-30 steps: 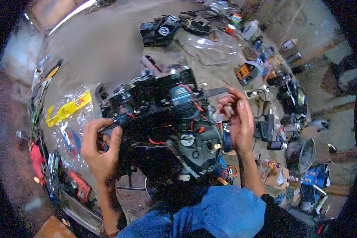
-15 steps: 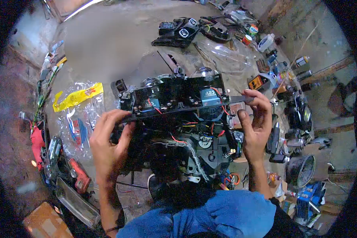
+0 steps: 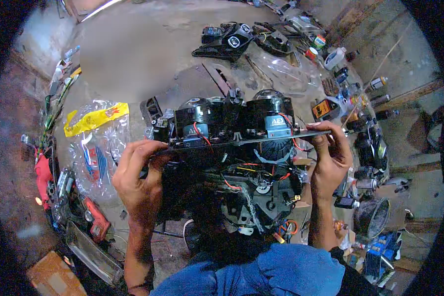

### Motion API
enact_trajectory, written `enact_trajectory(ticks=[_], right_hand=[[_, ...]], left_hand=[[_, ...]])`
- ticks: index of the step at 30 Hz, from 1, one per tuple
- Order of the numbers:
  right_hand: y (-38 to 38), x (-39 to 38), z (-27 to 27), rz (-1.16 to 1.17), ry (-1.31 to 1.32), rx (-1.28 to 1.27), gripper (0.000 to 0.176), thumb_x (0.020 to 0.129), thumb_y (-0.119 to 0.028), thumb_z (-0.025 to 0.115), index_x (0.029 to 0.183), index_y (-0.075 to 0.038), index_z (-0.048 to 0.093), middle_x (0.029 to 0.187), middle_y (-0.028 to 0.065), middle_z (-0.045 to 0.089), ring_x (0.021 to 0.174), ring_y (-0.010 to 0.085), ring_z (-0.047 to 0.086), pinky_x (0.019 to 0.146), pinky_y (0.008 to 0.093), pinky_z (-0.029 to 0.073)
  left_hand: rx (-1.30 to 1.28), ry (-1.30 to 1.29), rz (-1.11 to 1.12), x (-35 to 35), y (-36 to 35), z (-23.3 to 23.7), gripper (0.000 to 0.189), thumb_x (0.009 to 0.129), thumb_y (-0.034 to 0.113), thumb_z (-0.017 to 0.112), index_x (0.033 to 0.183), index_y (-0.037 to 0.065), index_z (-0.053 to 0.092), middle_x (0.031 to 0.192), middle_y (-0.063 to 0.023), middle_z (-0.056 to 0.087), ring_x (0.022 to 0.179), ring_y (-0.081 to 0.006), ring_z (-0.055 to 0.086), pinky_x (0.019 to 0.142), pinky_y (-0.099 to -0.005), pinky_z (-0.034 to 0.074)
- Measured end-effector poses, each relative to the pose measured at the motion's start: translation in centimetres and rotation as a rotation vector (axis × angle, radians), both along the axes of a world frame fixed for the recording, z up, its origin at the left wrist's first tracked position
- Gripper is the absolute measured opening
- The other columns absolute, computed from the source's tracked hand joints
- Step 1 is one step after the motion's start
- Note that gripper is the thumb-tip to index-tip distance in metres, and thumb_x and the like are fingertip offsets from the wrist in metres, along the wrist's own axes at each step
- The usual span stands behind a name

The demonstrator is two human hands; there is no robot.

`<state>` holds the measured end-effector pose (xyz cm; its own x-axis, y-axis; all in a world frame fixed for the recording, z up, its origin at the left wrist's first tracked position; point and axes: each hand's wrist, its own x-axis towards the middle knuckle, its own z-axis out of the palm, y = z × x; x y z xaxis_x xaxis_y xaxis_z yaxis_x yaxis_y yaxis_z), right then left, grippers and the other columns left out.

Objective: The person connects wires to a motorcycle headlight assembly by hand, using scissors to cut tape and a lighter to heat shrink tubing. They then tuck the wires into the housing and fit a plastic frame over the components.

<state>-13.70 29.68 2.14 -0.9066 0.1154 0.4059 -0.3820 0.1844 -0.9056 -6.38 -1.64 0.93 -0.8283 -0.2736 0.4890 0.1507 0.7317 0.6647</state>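
1. At the far left, a clear plastic bag with a yellow label (image 3: 96, 121) is seen on the concrete floor (image 3: 133, 59). A red power tool (image 3: 97, 222) lies below it, beside the left forearm.
2. The left hand (image 3: 140, 180) is closed on the left end of a long black mounting plate (image 3: 241, 140), with the fingers curled over its upper edge.
3. The plate is held up in front of the person, between the two hands. Its long axis runs left to right and is nearly level, with the right end a little higher. Each end is met by its own hand, so neither hand is nearer.
4. Two round projector lens units, a left unit (image 3: 195, 121) and a right unit (image 3: 271, 116), are carried on the far side of the plate, with red wires trailing from them.
5. Just under the plate, towards the person, a black headlight housing (image 3: 259, 197) full of coloured wires is seen resting over the lap.
6. The right hand (image 3: 333, 160) is closed on the right tip of the plate, with the fingers hooked over the top.
7. Further right, an orange device (image 3: 322, 109) and scattered cans and parts are spread on the floor.
8. Compared with a second earlier, the plate is raised and levelled: its left end was then lower. The right hand, then loosely open beside the tip, is now gripping it.
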Motion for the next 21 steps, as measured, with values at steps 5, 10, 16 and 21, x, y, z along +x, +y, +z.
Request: enact_trajectory(ticks=[5, 10, 16, 21], right_hand=[[-0.3, 0.1, -0.7, -0.021, 0.004, -0.028, 0.018, 0.097, 0.004, 0.066, 0.115, 0.003, 0.066, 0.11, 0.0093, 0.07, 0.105, 0.0186, 0.069, 0.094, 0.0307, 0.054], [0.0, 1.2, -1.1, -0.023, -0.04, -0.001, 0.022, 0.098, 0.0, 0.067, 0.12, 0.001, 0.066, 0.115, 0.0112, 0.071, 0.11, 0.0207, 0.068, 0.097, 0.0315, 0.053], [-0.5, 2.5, -0.8, -0.146, 0.024, 0.093, 0.051, 0.094, -0.005, 0.072, 0.141, -0.001, 0.05, 0.127, 0.012, 0.063, 0.105, 0.0202, 0.066, 0.098, 0.0343, 0.05], [2.6, 6.5, -0.2, 0.165, 0.21, 0.315, 0.011, 0.096, -0.007, 0.064, 0.104, -0.001, 0.069, 0.081, 0.0097, 0.067, 0.066, 0.0158, 0.058, 0.061, 0.029, 0.046]], left_hand=[[0.032, 0.031, 0.028, 0.0, 0.1, -0.2, 0.021, 0.08, -0.007, 0.074, 0.098, 0.003, 0.073, 0.094, -0.0107, 0.07, 0.086, -0.0229, 0.069, 0.076, -0.0325, 0.055], [0.046, 0.061, 0.048, -0.1, 0.5, 0.2, 0.02, 0.082, -0.007, 0.074, 0.098, 0.004, 0.072, 0.093, -0.0093, 0.069, 0.081, -0.0197, 0.067, 0.072, -0.0306, 0.053], [0.081, 0.052, 0.051, 0.1, 0.5, -0.1, 0.02, 0.081, -0.006, 0.076, 0.098, 0.004, 0.072, 0.093, -0.0085, 0.067, 0.08, -0.0184, 0.064, 0.07, -0.0295, 0.052], [0.04, 0.042, 0.049, 0.0, 0.5, 0.2, 0.019, 0.081, -0.006, 0.074, 0.097, 0.003, 0.072, 0.094, -0.009, 0.068, 0.082, -0.0187, 0.065, 0.07, -0.029, 0.052]])
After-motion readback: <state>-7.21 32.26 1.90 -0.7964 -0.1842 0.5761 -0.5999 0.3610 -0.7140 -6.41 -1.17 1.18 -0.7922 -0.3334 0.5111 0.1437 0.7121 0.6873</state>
